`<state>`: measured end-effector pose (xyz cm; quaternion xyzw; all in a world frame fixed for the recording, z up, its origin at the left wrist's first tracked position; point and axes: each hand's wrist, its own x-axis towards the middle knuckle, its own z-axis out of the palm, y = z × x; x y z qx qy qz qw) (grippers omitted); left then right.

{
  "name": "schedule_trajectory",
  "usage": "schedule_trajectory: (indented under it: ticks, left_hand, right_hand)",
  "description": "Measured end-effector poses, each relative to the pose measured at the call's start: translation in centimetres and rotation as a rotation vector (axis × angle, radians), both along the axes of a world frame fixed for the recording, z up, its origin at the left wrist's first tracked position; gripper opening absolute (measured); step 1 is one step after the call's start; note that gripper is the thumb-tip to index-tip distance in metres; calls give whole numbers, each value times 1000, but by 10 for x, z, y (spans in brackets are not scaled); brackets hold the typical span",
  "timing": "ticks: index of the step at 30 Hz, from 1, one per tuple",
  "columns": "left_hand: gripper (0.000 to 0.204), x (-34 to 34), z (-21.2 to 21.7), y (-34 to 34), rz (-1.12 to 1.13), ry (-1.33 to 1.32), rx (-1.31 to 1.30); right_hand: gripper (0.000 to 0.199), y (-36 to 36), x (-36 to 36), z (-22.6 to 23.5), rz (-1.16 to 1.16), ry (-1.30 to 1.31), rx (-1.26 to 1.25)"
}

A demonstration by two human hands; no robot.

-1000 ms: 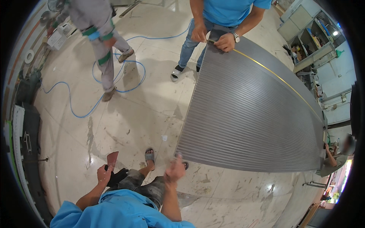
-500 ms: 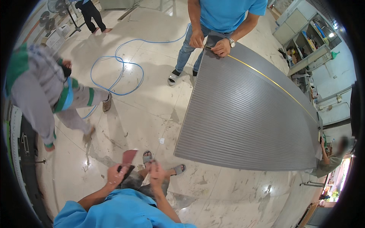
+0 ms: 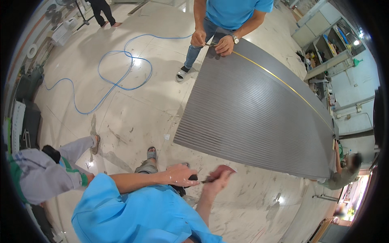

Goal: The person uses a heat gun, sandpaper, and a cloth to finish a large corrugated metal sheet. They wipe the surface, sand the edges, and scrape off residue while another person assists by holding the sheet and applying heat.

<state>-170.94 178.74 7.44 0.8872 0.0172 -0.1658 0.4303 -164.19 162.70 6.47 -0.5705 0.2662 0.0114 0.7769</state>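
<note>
My left hand [image 3: 176, 175], flecked with white, is closed around a small black-handled tool [image 3: 193, 177] in front of my body. Just to its right, my right hand [image 3: 219, 183] is closed on a dark red flat piece [image 3: 223, 170], blurred by motion. Something thin and dark spans the gap between the hands; its kind is unclear. Beyond them lies a large grey ribbed panel [image 3: 255, 109], apart from both hands. A yellow measuring tape [image 3: 279, 79] stretches across it, and a co-worker's hands [image 3: 214, 43] hold its near-left end at the panel's far corner.
A co-worker in grey and green [image 3: 44, 174] stands close on my left. Another person [image 3: 344, 172] is at the panel's right end. A blue hose [image 3: 117, 84] loops over the floor. Cluttered shelves [image 3: 330, 48] stand at the far right, machinery [image 3: 30, 117] at the left.
My hands have swung right, and the dark red piece, earlier by my left hand, is now at my right. The grey-and-green co-worker has come nearer on my left. The view has shifted.
</note>
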Motion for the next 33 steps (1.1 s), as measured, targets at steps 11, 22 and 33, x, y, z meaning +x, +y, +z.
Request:
schedule_trajectory:
  ticks: [11, 22, 33]
  left_hand:
    - [55, 98, -55, 25, -43, -501, 616]
    - [48, 162, -67, 60, -28, -582, 558]
    - [48, 315, -80, 195, -87, -646, 593]
  right_hand:
    - [29, -189, 88, 9, -284, -102, -59]
    - [35, -125, 129, -8, -146, 62, 242]
    - [44, -30, 228, -2, -130, 90, 263]
